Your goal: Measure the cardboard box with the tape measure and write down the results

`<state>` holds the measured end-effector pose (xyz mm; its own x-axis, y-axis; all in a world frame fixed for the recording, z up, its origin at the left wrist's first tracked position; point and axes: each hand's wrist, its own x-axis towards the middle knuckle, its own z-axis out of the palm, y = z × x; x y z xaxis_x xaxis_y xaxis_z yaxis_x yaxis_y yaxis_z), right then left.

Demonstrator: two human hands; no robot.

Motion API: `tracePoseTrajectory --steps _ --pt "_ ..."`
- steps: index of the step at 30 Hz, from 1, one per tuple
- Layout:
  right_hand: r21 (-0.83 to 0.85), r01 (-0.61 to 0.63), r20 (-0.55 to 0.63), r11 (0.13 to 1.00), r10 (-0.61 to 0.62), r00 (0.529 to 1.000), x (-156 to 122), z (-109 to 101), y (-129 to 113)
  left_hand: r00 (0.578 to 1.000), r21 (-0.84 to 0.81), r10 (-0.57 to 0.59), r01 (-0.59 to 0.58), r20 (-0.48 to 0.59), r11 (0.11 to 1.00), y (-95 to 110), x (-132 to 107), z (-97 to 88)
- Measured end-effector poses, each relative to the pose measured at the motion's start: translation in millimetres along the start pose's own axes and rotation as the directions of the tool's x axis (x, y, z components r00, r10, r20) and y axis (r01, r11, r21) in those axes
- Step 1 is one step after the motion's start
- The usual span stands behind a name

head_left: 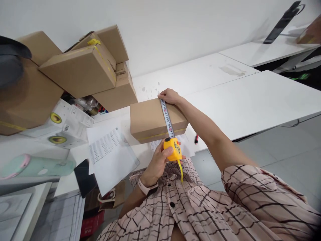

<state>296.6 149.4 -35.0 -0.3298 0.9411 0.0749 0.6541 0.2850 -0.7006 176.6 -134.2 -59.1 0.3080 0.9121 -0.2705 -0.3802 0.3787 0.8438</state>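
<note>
A closed cardboard box (147,117) with a yellow tape strip on its near side lies on the white table. Across its top runs the pulled-out blade of a yellow tape measure (173,149). My left hand (158,160) is wrapped round the tape measure's case, just off the box's near edge, with a yellow wrist strap hanging from it. At the far edge of the box, my right hand (170,96) pinches the end of the blade down. Printed sheets (185,145) lie partly under the box.
Several cardboard boxes (82,70) are stacked at the left against the wall. White boxes with avocado pictures (59,129), a pale green bottle (50,167), papers (112,160) and a dark tablet-like object (85,177) lie left. A red pen-like item (196,139) lies right, a dark bottle (282,23) stands far right.
</note>
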Motion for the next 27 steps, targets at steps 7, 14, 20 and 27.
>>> tracePoseTrajectory --steps 7,14,20,27 --pt "0.44 0.226 -0.405 0.869 -0.033 0.914 -38.0 -29.7 27.5 0.965 0.169 0.26 -0.251 -0.033 0.953 16.7 -30.9 -30.4" --pt "0.345 0.009 -0.34 0.939 0.116 0.933 -175.0 -11.1 69.2 0.787 0.388 0.51 -0.375 -0.347 0.842 11.4 -35.2 -117.7" --pt "0.204 0.164 -0.301 0.965 -0.098 0.949 -170.8 -8.0 42.0 0.805 0.435 0.531 -0.392 -0.265 0.811 51.5 -2.9 -127.2" --pt "-0.246 0.12 -0.491 0.962 -0.231 0.84 -82.6 -35.6 7.1 0.743 0.472 0.628 -0.48 -0.229 0.739 106.1 31.4 -105.3"
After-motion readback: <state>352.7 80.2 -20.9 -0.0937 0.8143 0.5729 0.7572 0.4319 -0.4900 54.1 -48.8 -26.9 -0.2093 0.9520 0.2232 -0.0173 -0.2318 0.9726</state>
